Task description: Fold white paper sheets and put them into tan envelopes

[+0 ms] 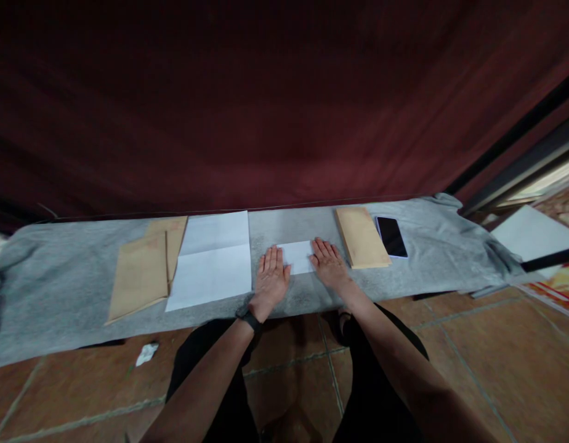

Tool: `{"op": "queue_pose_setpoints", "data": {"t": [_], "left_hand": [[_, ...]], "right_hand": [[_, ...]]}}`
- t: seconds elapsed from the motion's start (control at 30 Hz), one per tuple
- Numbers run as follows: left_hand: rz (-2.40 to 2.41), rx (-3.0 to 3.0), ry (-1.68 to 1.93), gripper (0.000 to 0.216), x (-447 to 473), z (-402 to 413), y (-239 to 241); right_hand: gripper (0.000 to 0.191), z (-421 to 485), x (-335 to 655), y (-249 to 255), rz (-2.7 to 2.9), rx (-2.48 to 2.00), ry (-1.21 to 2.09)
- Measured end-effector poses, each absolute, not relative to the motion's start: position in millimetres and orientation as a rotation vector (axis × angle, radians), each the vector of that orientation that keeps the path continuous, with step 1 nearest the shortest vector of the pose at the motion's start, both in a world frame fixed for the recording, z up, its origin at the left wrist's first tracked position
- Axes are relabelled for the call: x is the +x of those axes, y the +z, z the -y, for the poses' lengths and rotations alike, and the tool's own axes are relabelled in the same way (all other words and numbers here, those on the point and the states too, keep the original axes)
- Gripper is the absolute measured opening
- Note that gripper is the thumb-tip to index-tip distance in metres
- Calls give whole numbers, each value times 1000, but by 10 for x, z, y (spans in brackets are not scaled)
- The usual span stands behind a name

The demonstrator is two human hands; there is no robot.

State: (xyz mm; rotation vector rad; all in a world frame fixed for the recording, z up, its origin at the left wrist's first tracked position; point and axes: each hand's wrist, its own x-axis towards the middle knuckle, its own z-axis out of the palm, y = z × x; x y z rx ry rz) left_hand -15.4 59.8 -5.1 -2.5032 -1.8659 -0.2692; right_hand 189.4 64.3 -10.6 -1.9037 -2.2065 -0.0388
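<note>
Both hands, left hand [270,278] and right hand [328,263], are laid flat, grip spread, on folded paper [297,256]: light, floppy, probably best pinched at an edge.

left hand [270,278]: bare, no rings or glove to be seen
left wrist: a black band [250,319], narrow, like a watch or fitness strap, worn just below the hand
left forearm: bare, no sleeve in view up to the bottom edge of the picture
right hand [328,263]: bare, nothing worn on the fingers
right wrist: bare, no band
right forearm: bare, no sleeve in view
legs: black clothing [381,394], loose, plain, with no visible markings
feet: too dark to tell what is worn
</note>
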Motion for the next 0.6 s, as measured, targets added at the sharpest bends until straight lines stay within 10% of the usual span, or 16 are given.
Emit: {"op": "queue_pose_setpoints", "data": {"t": [0.6], "left_hand": [[1919, -2479, -280, 61, -205, -559, -14]], "right_hand": [[52, -623, 1996, -58, 2137, -1965, -28]]}}
